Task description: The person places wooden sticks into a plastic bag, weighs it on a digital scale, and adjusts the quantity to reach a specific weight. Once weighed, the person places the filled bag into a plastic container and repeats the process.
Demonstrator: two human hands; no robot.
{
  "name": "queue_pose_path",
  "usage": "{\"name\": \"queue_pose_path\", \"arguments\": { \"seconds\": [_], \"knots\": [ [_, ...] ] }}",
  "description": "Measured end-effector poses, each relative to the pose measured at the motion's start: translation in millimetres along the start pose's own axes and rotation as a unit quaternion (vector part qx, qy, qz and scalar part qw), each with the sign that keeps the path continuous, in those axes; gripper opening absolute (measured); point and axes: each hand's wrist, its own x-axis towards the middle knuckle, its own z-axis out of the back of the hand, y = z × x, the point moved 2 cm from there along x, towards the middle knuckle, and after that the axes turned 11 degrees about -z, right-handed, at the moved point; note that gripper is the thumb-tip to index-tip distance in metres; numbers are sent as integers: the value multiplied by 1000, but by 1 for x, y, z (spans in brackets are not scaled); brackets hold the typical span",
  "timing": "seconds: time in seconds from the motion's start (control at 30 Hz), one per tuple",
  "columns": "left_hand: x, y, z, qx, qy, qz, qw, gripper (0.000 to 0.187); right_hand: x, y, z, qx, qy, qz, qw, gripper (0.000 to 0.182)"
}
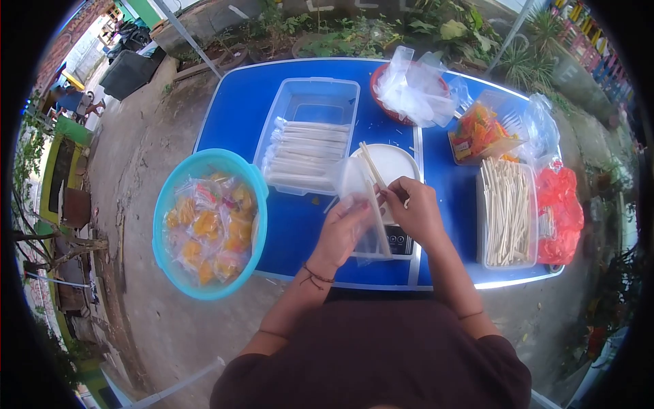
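My left hand (344, 228) is closed on a clear plastic bag (370, 238), which hangs over the scale with pale sticks showing along it. Between the fingertips of my right hand (414, 210) are a few long pale sticks (371, 163), angled up and away at the bag's side. Whether their lower ends are inside the bag cannot be made out. Under both hands stands a white kitchen scale (403, 242) with a round white plate (395, 162), partly hidden. Close by on the right, a clear box (533, 253) is full of loose pale sticks (505, 211).
A clear tub (320, 87) holds several wrapped stick bundles (306, 153). Left is a turquoise basin (161, 238) of bagged yellow-orange snacks (208, 225). A red basket (379, 102) of plastic bags, a box of orange pieces (480, 136) and a red bag (560, 211) share the blue table (235, 109).
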Motion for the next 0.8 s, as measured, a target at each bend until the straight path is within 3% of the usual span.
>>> {"name": "queue_pose_path", "arguments": {
  "seconds": [0.07,0.27,0.57,0.67,0.8],
  "knots": [
    [1,2,1,19,9,0,1000,17,0,0,1,12,4,-20,1000,13],
    [-2,8,3,126,39,-17,991,20,-4,3,4,-78,-64,91,991,13],
    [-9,1,-3,297,85,-77,948,20,-5,4,3,41,3,7,999,11],
    [-14,-8,-8,359,60,-110,925,20,-4,4,9,57,-8,-10,998,12],
    [-19,-12,-7,387,49,-116,914,18,5,-2,21,232,-9,4,973,11]
  ]
}}
